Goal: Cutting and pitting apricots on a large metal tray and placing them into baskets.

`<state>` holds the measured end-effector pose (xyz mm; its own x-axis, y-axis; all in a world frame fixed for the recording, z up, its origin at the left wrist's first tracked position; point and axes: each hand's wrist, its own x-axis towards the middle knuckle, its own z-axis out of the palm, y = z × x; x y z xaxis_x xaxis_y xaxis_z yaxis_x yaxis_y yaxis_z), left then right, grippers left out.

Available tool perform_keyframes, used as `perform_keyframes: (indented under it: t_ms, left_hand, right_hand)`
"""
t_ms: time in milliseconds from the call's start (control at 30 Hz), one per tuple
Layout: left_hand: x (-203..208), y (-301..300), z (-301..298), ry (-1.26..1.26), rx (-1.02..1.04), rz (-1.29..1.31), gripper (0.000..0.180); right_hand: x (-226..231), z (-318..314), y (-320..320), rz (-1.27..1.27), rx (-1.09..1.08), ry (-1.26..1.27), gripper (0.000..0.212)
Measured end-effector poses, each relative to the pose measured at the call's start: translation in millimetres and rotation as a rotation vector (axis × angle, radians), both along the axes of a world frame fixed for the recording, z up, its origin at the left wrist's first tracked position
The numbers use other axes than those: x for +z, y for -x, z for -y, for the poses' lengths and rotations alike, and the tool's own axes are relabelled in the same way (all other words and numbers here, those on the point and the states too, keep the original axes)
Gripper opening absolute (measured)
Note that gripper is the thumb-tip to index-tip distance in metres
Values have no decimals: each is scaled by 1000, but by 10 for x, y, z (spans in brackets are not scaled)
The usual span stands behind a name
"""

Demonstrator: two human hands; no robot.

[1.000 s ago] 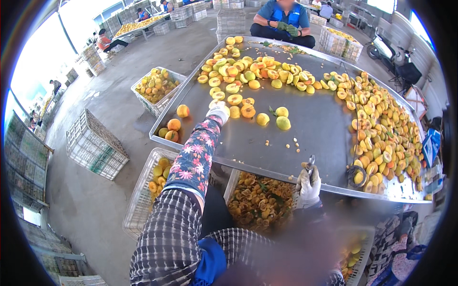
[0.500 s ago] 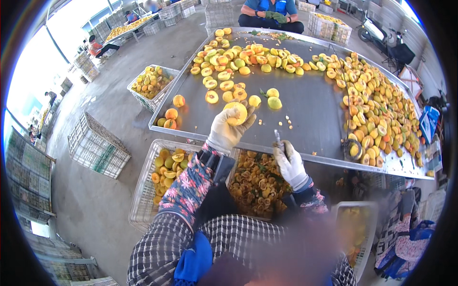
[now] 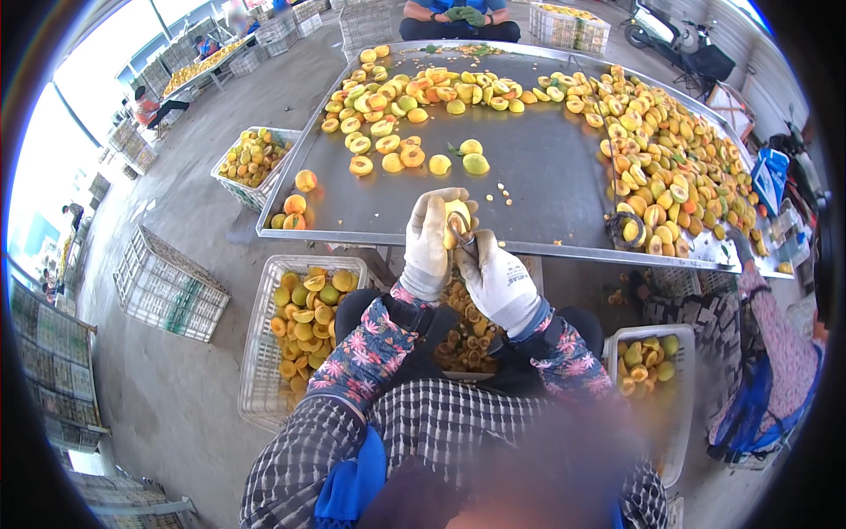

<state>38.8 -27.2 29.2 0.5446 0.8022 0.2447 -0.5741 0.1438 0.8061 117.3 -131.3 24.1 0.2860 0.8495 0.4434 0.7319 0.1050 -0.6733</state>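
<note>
My left hand [image 3: 429,242], in a whitish work glove, grips a yellow peach half [image 3: 456,216] just past the near edge of the metal table [image 3: 542,172]. My right hand [image 3: 502,282], gloved too, is closed round a small metal pitting tool [image 3: 459,236]. Its curved end meets the fruit's cut face; the handle is mostly hidden in my fingers. Beyond my hands, loose peach halves [image 3: 411,156] and a greenish peach [image 3: 476,164] lie on the table. Several pit bits [image 3: 503,194] are scattered nearby. Below my hands, fruit scraps [image 3: 463,339] fill a container.
A heap of peach halves [image 3: 656,167] covers the table's right side. White crates [image 3: 253,353] of fruit flank my knees. Another fruit crate [image 3: 233,188] stands left of the table. A co-worker's gloved hands [image 3: 464,15] show across it; a pink patterned sleeve [image 3: 775,326] reaches in at right.
My right hand has come up and left with the pitting tool, meeting the peach half in my left hand. The whole view has shifted slightly. At right, a co-worker's arm now reaches toward the table.
</note>
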Motion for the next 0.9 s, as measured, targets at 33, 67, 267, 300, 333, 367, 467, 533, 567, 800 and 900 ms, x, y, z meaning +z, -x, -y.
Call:
perform_keyframes:
  t_ms: [33, 67, 267, 300, 333, 367, 467, 533, 567, 800, 900]
  left_hand:
    - [7, 1, 14, 46, 1, 32, 40]
    - [9, 0, 23, 92, 2, 63, 37]
    - [-127, 196, -216, 65, -271, -201, 50]
    - [-133, 195, -254, 68, -274, -202, 50]
    - [-135, 193, -286, 175, -372, -151, 51]
    - [-140, 190, -291, 281, -469, -99, 51]
    - [-72, 8, 22, 313, -135, 226, 52]
    - [-301, -68, 103, 136, 17, 165, 52]
    - [-416, -83, 95, -41, 171, 104, 51]
    - [-180, 47, -9, 248, -99, -195, 54]
    - [-194, 81, -139, 342, -287, -262, 55]
  right_hand:
    - [-27, 8, 5, -7, 12, -15, 30]
    - [-31, 23, -6, -8, 9, -14, 30]
    - [0, 132, -31, 129, 33, 271, 31]
    - [-26, 138, -51, 65, 70, 251, 28]
    - [-48, 144, -70, 1, 107, 229, 25]
    - [-56, 153, -88, -1, 105, 232, 25]
    - [-244, 122, -179, -182, 123, 201, 20]
    - [-288, 71, -94, -243, 127, 113, 23]
    - [-308, 49, -51, -303, 134, 26, 26]
    - [-344, 180, -174, -162, 230, 203, 35]
    - [-365, 197, -133, -538, 337, 310, 37]
